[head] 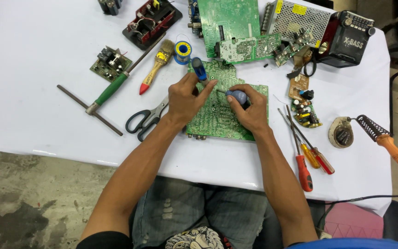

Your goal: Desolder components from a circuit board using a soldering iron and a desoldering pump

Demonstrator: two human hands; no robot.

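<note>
A large green circuit board (217,121) lies flat on the white table (33,92) in front of me. My left hand (187,96) grips a blue-handled tool (198,68) that points down at the board's middle. My right hand (249,108) rests on the board and holds a blue rubber bulb tool (237,96) whose thin tip points left toward the left hand's tool. Both hands sit close together over the board's upper centre.
Scissors (144,118), a brush (156,65), a solder spool (182,49) and a green-handled T-wrench (104,96) lie left. More boards (229,20), a metal-cased supply (300,17) and a black radio (348,39) sit behind. Screwdrivers (306,154) and an orange soldering iron (390,145) lie right.
</note>
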